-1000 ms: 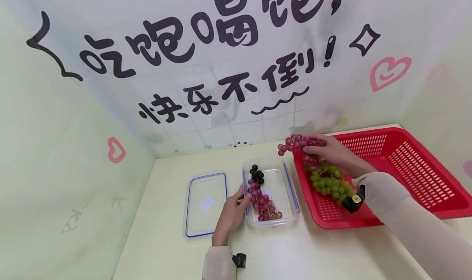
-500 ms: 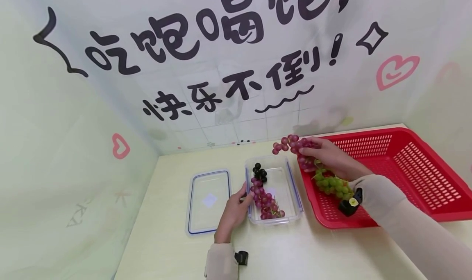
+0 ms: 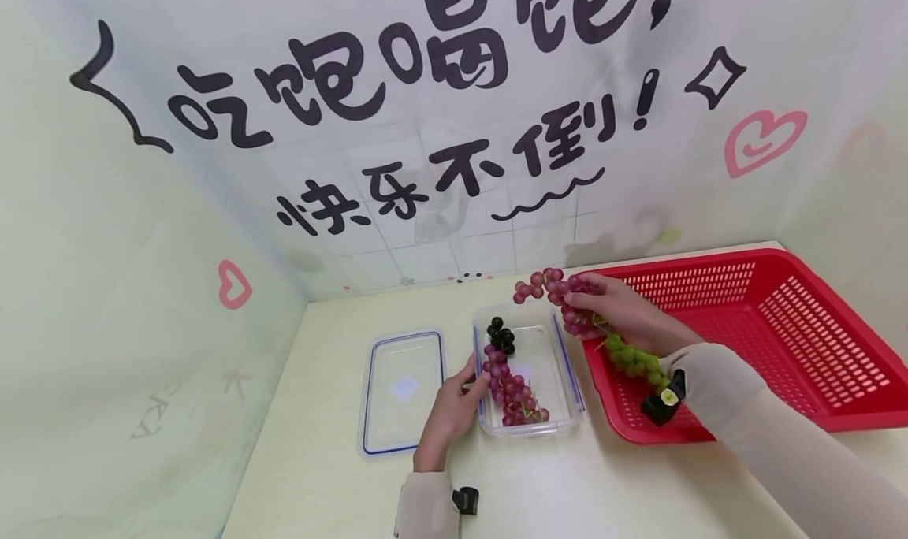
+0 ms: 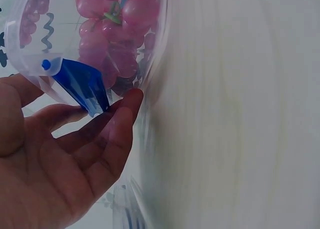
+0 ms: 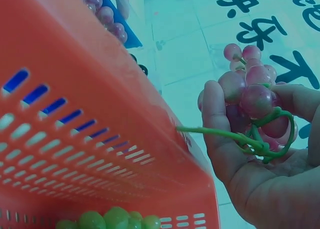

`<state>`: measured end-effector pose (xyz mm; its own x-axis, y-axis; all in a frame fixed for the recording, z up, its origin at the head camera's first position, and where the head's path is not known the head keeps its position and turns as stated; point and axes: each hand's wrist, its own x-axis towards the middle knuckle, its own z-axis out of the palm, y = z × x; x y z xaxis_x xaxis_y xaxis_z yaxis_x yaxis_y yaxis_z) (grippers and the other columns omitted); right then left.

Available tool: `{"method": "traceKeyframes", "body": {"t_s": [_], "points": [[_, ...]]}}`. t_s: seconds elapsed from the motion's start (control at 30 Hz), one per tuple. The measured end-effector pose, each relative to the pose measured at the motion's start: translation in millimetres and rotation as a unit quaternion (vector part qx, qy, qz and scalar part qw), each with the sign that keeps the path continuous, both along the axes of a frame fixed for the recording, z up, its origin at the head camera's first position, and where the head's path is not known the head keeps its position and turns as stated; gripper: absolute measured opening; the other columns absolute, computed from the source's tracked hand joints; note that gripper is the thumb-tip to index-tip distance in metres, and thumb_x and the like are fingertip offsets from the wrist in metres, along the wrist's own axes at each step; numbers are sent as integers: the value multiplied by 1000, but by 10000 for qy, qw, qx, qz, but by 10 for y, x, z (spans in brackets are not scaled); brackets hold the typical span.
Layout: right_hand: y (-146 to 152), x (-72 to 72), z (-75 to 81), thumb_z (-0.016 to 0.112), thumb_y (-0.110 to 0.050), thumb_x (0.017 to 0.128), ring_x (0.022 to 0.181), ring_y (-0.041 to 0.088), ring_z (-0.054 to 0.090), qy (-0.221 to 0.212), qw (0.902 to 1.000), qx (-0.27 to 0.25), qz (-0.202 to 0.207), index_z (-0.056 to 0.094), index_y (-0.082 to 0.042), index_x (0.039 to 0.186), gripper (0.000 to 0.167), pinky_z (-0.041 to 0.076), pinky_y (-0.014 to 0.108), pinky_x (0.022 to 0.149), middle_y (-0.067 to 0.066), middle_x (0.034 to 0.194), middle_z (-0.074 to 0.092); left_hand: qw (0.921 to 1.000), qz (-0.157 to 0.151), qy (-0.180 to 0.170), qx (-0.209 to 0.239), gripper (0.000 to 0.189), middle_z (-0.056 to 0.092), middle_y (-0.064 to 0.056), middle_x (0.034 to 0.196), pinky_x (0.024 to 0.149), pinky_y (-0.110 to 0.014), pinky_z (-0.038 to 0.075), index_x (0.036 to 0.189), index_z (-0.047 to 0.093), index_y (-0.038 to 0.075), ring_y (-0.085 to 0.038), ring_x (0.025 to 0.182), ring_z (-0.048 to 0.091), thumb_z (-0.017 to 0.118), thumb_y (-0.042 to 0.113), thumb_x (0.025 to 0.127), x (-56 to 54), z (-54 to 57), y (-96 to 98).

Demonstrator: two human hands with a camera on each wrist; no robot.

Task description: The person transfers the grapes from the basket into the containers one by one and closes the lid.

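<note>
My right hand (image 3: 624, 306) holds a bunch of pink-red grapes (image 3: 553, 287) above the left rim of the red basket (image 3: 738, 318). In the right wrist view, the fingers curl around that bunch (image 5: 256, 100) and its green stem sticks out. My left hand (image 3: 448, 414) grips the left side of a clear plastic container (image 3: 542, 350), thumb at the rim. The left wrist view has its fingers against a blue locking flap (image 4: 82, 84). Inside the container lie black grapes (image 3: 500, 336) and a red-purple bunch (image 3: 512, 391), along the left side.
A clear lid with a blue seal (image 3: 402, 393) lies flat on the pale table (image 3: 511, 492), left of the container. Green grapes (image 3: 634, 362) lie in the basket's left part, partly hidden by the right forearm. A printed wall sheet (image 3: 397, 263) stands behind.
My right hand has moved left with the pink-red grapes, from over the basket toward the container. The left hand stays at the container. The camera view has shifted slightly.
</note>
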<state>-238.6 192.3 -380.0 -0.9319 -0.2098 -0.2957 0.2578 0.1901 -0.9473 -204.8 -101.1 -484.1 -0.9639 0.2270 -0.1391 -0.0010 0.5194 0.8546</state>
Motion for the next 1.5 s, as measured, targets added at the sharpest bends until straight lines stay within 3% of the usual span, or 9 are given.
{"method": "traceKeyframes", "body": {"t_s": [0.37, 0.7, 1.07, 1.27, 1.5], "points": [[-109, 9, -56, 60, -26, 100, 101, 23, 61, -267, 9991, -334, -63, 46, -2, 137, 46, 59, 38, 85, 15, 118, 56, 10000, 20, 25, 49, 60, 55, -23, 139, 96, -48, 52, 154, 33, 7, -33, 109, 64, 50, 36, 104, 17, 4, 0], [-238, 24, -75, 55, -21, 103, 94, 19, 65, -151, 9984, -536, 46, 46, 3, 133, 40, 58, 42, 85, 13, 111, 59, 9999, 84, 61, 1, 59, 53, -22, 142, 100, -49, 50, 154, 33, 9, -34, 113, 63, 49, 37, 104, 11, 8, 7], [-386, 44, -158, 55, -25, 103, 98, 20, 64, -321, 9994, -125, -80, 47, 1, 135, 43, 57, 39, 90, 15, 115, 63, 9999, -25, 134, -66, 61, 53, -23, 141, 103, -52, 46, 154, 31, 8, -38, 120, 59, 48, 39, 104, 26, 1, 8], [-455, 80, -212, 56, -26, 102, 100, 22, 64, -510, 9986, 131, -20, 47, 1, 134, 43, 59, 37, 86, 15, 117, 63, 9999, -7, 34, -122, 61, 55, -22, 140, 101, -52, 48, 154, 32, 8, -37, 117, 61, 48, 39, 104, 98, -17, 10], [-470, 80, -178, 54, -25, 103, 100, 22, 64, -589, 9980, 160, -132, 46, 1, 135, 42, 59, 39, 86, 17, 118, 63, 10000, -3, 75, -14, 61, 57, -21, 138, 99, -51, 49, 154, 32, 9, -35, 114, 63, 48, 39, 104, 103, -12, 24]]}}
